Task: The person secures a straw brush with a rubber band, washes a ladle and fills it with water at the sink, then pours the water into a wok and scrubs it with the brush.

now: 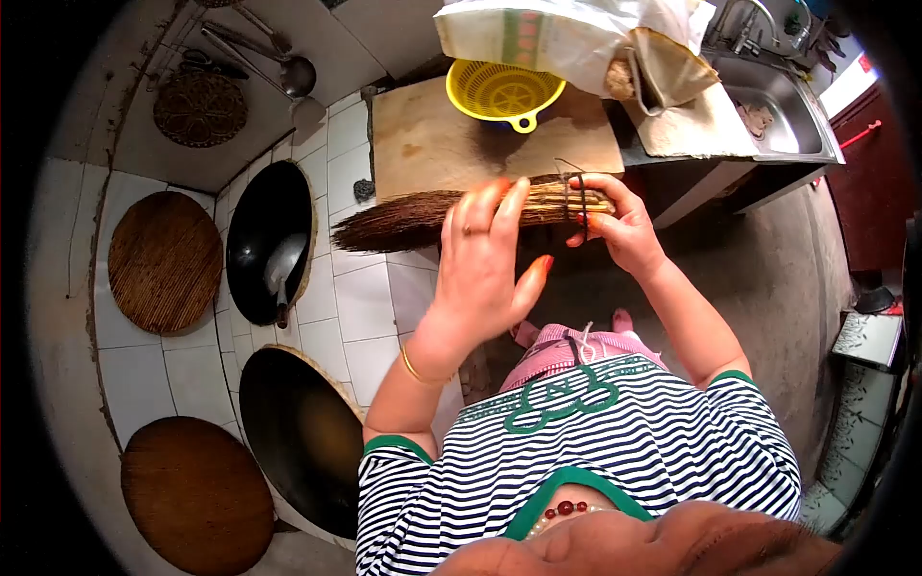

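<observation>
A straw whisk broom (403,223) lies crosswise in front of me, its dark bristles pointing left and its paler stems bound with a dark cord at the right. My right hand (624,226) is closed around the bound end, thumb and fingers on either side beside the cord. Over the middle of the broom is my left hand (480,259), fingers spread and thumb held apart. Its fingertips lie at the stems; whether they press on them I cannot tell.
A yellow colander (504,94) and a white bag (538,34) stand on the counter. At left are two woks (271,240), one holding a ladle (283,264), and round wooden lids (163,261). A metal sink (783,101) is at the upper right.
</observation>
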A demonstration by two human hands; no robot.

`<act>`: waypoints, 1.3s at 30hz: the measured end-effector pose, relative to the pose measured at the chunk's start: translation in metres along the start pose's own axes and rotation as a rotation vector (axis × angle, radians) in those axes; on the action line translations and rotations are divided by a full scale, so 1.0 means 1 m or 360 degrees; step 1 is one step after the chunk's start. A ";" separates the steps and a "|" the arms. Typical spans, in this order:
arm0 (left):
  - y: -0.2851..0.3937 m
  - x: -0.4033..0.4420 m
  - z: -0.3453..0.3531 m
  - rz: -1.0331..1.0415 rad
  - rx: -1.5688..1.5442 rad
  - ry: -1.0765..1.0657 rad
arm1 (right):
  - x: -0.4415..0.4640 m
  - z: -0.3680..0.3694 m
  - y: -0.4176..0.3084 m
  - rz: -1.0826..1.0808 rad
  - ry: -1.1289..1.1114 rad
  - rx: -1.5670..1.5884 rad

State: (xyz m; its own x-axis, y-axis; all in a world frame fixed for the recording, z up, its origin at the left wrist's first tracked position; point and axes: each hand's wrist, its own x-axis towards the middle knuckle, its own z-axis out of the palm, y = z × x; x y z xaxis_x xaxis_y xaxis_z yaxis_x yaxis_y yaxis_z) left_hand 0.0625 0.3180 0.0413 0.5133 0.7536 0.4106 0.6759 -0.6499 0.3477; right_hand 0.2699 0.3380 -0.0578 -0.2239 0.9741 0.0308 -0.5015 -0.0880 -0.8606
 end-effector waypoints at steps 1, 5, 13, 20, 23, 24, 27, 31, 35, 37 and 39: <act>0.009 0.009 0.004 -0.0012 0.0154 -0.0112 | -0.008 -0.007 -0.006 -0.0011 -0.0007 -0.0005; 0.037 0.027 0.057 0.0045 0.0539 -0.0320 | -0.046 -0.043 -0.031 0.0008 -0.0038 -0.0070; 0.138 0.038 0.158 0.0259 0.0457 -0.0451 | -0.150 -0.145 -0.083 0.0142 0.0032 -0.0002; 0.202 0.045 0.185 0.0357 0.0327 -0.0503 | -0.207 -0.188 -0.121 0.0149 0.0012 -0.0304; 0.215 0.045 0.185 0.0423 0.0257 -0.0484 | -0.222 -0.189 -0.133 0.0135 0.0018 -0.0223; 0.216 0.045 0.184 0.0445 0.0228 -0.0474 | -0.226 -0.188 -0.138 0.0148 0.0011 -0.0212; 0.218 0.040 0.179 0.0472 0.0150 -0.0488 | -0.235 -0.183 -0.142 0.0135 -0.0035 -0.0183; 0.209 0.031 0.167 0.0478 0.0048 -0.0498 | -0.235 -0.174 -0.129 0.0079 -0.0140 -0.0071; 0.197 0.019 0.156 0.0438 0.0027 -0.0533 | -0.230 -0.161 -0.109 0.0021 -0.0203 0.0127; 0.190 0.015 0.154 0.0431 0.0008 -0.0521 | -0.228 -0.156 -0.100 -0.0001 -0.0183 0.0153; 0.188 0.011 0.152 0.0427 0.0018 -0.0519 | -0.229 -0.150 -0.097 -0.0025 -0.0151 0.0162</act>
State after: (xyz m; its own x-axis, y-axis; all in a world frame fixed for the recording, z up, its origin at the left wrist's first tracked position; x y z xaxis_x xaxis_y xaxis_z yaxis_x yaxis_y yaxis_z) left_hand 0.2753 0.2193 -0.0168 0.8114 0.5506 0.1963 0.5000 -0.8277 0.2549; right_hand 0.4945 0.1548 -0.0577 -0.2908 0.9519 0.0962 -0.5870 -0.0981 -0.8036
